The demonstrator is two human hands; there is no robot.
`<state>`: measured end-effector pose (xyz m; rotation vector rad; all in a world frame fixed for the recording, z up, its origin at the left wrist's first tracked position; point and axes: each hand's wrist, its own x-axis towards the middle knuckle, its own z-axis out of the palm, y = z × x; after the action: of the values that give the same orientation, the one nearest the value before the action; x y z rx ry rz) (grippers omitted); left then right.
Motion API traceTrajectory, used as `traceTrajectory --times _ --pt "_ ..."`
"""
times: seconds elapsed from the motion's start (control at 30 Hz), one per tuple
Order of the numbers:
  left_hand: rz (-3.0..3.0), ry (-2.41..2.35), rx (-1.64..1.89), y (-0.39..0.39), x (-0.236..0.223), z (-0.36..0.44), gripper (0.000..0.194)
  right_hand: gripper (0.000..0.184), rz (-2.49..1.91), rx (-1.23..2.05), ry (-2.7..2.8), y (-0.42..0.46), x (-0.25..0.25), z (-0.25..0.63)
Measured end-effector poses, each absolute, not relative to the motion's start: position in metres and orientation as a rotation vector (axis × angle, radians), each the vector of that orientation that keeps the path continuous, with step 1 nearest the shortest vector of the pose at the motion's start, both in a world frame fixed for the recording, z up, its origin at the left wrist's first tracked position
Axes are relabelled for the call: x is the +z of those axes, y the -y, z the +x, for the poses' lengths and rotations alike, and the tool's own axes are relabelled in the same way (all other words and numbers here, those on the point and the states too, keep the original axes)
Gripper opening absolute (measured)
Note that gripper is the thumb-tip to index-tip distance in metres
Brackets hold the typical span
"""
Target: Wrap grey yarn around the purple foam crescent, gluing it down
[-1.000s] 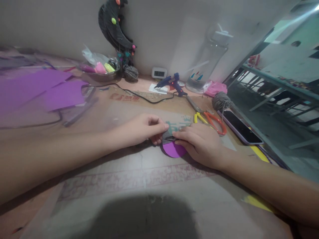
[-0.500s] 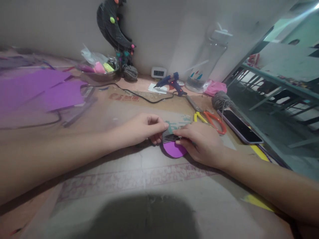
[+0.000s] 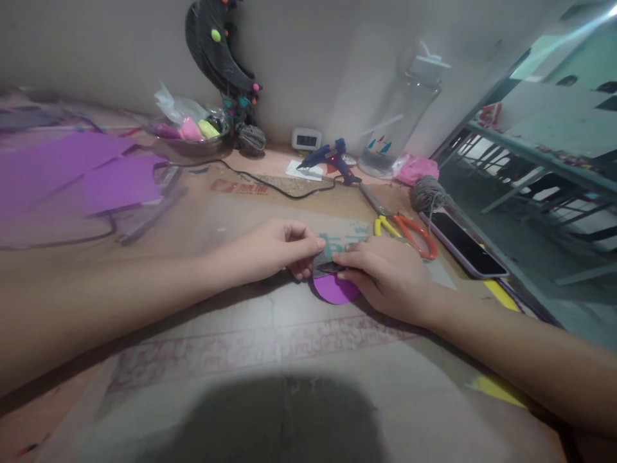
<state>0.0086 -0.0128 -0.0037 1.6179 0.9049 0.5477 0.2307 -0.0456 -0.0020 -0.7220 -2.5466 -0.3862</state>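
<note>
Between my hands, a purple paper disc (image 3: pixel 336 290) lies low over the table, its far part covered by a dark grey layer (image 3: pixel 324 264) that looks like wound yarn. My left hand (image 3: pixel 297 249) pinches the left edge of the grey part between thumb and curled fingers. On the right, my right hand (image 3: pixel 380 273) has its thumb and forefinger closed on the grey layer and the disc's right side. Those fingers hide the disc's right edge. Just beyond my right hand lie scissors (image 3: pixel 415 235) with orange and yellow handles.
Farther back are a blue glue gun (image 3: pixel 332 158) with its black cord, a small white clock (image 3: pixel 306 139) and a clear bottle (image 3: pixel 400 122). A grey yarn ball (image 3: pixel 428 193) and a phone (image 3: pixel 467 247) sit at right. Purple sheets (image 3: pixel 72 173) and a metal bowl (image 3: pixel 193 145) are at left.
My right fingers lift slightly off the grey layer, then press down on it again. My left hand stays at the left edge; the disc hardly moves.
</note>
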Motion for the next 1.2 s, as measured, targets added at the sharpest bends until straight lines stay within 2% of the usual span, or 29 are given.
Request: traceTrajectory --times 0.3,0.57,1.2 --pt "1.605 -0.888 0.55 0.014 -0.0025 0.0097 0.024 0.02 -0.74 -0.372 2.556 0.0449 -0.0031 0.2318" --pt "1.607 -0.903 0.545 0.0144 -0.0017 0.0086 0.03 0.021 -0.733 -0.314 2.541 0.0467 -0.002 0.2325" --pt "1.598 -0.904 0.544 0.0142 -0.0024 0.0089 0.029 0.019 -0.755 -0.327 2.54 0.0468 -0.0021 0.2319"
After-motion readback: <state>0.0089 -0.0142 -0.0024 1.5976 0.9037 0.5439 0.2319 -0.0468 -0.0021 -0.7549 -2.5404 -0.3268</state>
